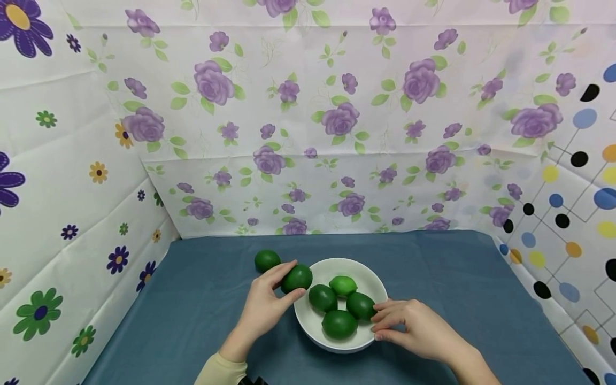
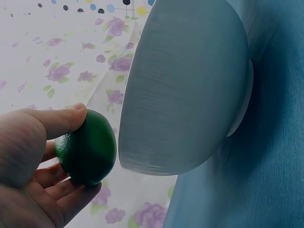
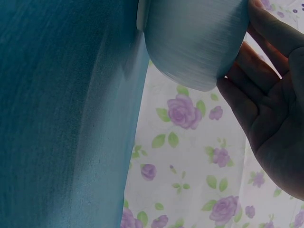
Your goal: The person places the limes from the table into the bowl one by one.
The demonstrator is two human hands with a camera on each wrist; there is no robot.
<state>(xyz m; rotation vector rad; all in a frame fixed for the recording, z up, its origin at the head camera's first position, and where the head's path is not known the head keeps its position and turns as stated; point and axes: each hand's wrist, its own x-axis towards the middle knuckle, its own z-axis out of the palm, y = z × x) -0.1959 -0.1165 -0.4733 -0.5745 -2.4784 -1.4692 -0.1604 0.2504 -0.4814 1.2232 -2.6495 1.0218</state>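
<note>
My left hand (image 1: 269, 302) grips a dark green lime (image 1: 297, 278) between thumb and fingers at the left rim of a white bowl (image 1: 313, 330). In the left wrist view the held lime (image 2: 90, 148) appears beside the bowl's outer wall (image 2: 183, 90). Inside the bowl lie several limes: dark ones at left (image 1: 322, 298), right (image 1: 361, 306) and front (image 1: 339, 324), plus a smaller, brighter lime (image 1: 343, 286) at the back. On the right, my right hand (image 1: 418, 326) holds the bowl's rim, thumb and fingertips against its edge; the right wrist view shows these fingers (image 3: 242, 102) at the rim.
Another dark green lime (image 1: 267, 261) sits on the blue tablecloth (image 1: 202, 289), behind and left of the bowl. Flowered sheeting (image 1: 308, 128) rises along the table's back edge, with patterned sheets at left (image 1: 72, 214) and right (image 1: 568, 214).
</note>
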